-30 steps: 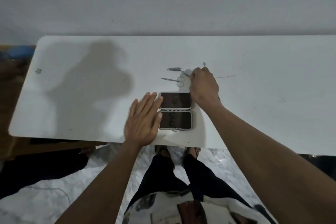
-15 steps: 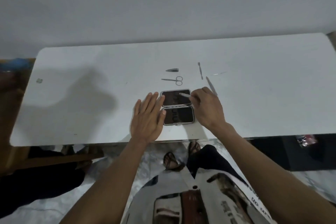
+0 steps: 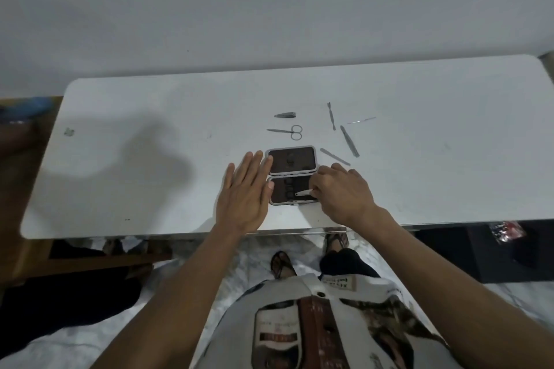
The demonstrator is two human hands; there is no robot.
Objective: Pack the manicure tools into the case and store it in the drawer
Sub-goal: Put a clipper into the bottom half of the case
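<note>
An open grey case (image 3: 292, 175) with dark lining lies near the front edge of the white table (image 3: 434, 159). My left hand (image 3: 244, 195) rests flat with spread fingers against the case's left side. My right hand (image 3: 340, 193) pinches a small metal tool (image 3: 304, 193) over the case's near half. Beyond the case lie nail clippers (image 3: 285, 115), small scissors (image 3: 286, 131) and several slim metal tools: one (image 3: 331, 115) upright, one thin pick (image 3: 361, 120), a file (image 3: 349, 141) and another (image 3: 334, 157) just past my right hand.
A grey wall stands behind the table. A small mark (image 3: 69, 131) sits at the table's left end. Under the front edge I see my legs and sandalled feet (image 3: 281, 263). A dark cabinet (image 3: 509, 252) stands at the lower right, with wooden furniture at the left.
My right hand picked a metal tool from the cluster beyond the case and brought it back, from the far half down to the near half. My left hand stayed beside the case.
</note>
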